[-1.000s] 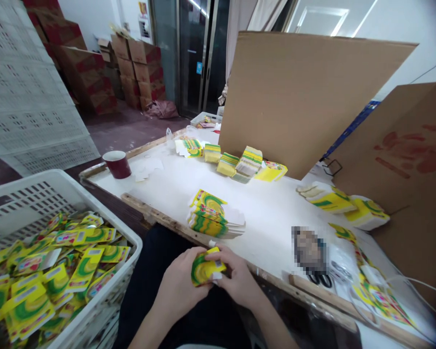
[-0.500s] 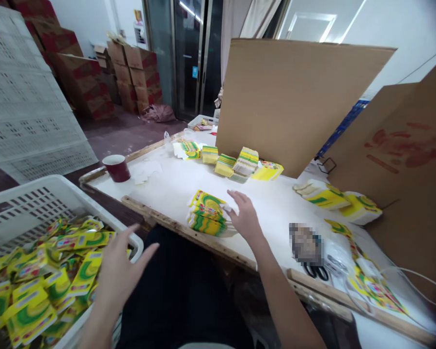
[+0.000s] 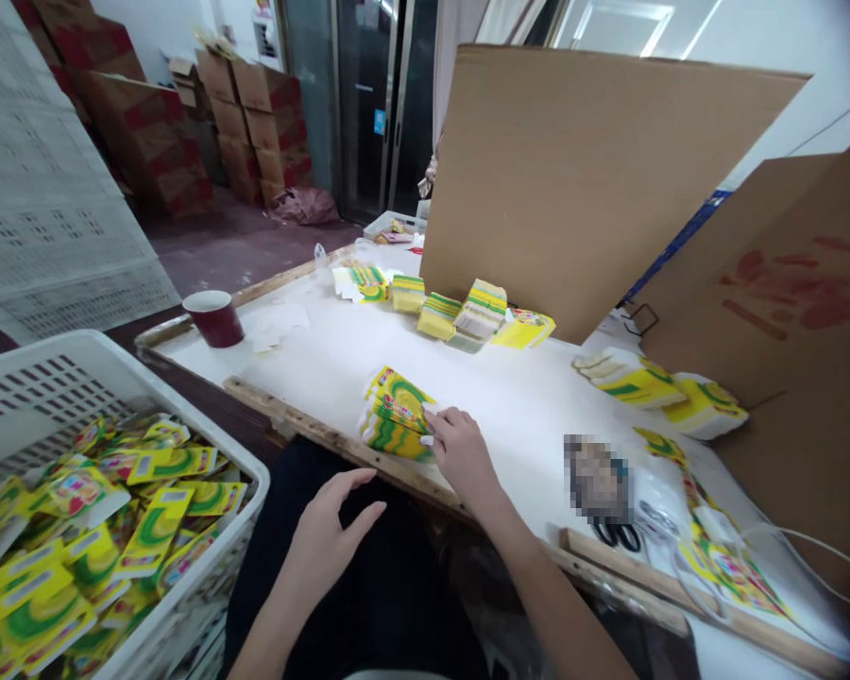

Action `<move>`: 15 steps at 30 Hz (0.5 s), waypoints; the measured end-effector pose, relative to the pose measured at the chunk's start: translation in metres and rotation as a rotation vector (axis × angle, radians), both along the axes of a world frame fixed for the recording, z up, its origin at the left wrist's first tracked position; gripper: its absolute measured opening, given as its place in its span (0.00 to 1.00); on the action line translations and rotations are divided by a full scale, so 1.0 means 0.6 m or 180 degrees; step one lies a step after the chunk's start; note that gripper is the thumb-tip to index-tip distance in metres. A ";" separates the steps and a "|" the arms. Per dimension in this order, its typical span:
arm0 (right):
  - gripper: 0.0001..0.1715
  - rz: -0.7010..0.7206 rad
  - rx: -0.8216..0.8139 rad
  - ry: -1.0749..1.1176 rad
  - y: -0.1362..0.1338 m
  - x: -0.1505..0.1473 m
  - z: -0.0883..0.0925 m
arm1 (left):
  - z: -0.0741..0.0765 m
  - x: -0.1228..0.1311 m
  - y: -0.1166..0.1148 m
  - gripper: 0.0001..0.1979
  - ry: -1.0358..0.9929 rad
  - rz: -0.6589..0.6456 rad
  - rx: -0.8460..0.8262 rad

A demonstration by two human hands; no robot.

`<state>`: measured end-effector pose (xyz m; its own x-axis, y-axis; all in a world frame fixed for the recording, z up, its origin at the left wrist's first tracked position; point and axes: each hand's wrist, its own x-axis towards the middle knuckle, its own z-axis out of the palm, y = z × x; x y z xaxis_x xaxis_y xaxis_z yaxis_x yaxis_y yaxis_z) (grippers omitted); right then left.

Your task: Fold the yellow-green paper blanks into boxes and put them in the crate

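A stack of flat yellow-green printed cartons (image 3: 395, 416) lies at the table's near edge. My right hand (image 3: 460, 453) is at the stack's right end, fingers and thumb closed on the edge of the top carton. Over my lap, my left hand (image 3: 332, 534) holds nothing, thumb and fingers apart. It is between the stack and a white plastic basket (image 3: 247, 463) on the left. Many yellow-green packets (image 3: 152, 529) lie in a jumble inside that basket.
A dark red cup (image 3: 216, 321) stands at the table's left. More carton bundles (image 3: 439, 316) sit before an upright cardboard sheet (image 3: 573, 189). At right are yellow bundles (image 3: 630, 378), black-handled scissors (image 3: 616, 535) and a white cable (image 3: 807, 543). A wooden strip (image 3: 312, 430) edges the table.
My left hand has come right, away from the basket to above my lap. My right hand has lowered onto the stack's right end and its fingers have closed there.
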<state>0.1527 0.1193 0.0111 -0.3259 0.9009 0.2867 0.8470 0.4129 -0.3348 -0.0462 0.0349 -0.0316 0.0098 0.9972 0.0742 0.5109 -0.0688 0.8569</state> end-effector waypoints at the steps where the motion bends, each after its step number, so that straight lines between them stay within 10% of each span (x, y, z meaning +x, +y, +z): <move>1: 0.21 -0.0018 -0.0008 0.0049 -0.001 0.000 -0.001 | 0.001 0.005 0.002 0.17 -0.0064 -0.0037 -0.0008; 15: 0.23 -0.0030 -0.0091 0.0564 0.001 -0.017 0.007 | 0.016 0.047 0.008 0.15 -0.0974 -0.0173 -0.0283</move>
<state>0.1426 0.1200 0.0156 -0.2641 0.9122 0.3131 0.7775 0.3935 -0.4906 -0.0181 0.0399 -0.0220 0.0539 0.9985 -0.0055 0.2263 -0.0068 0.9740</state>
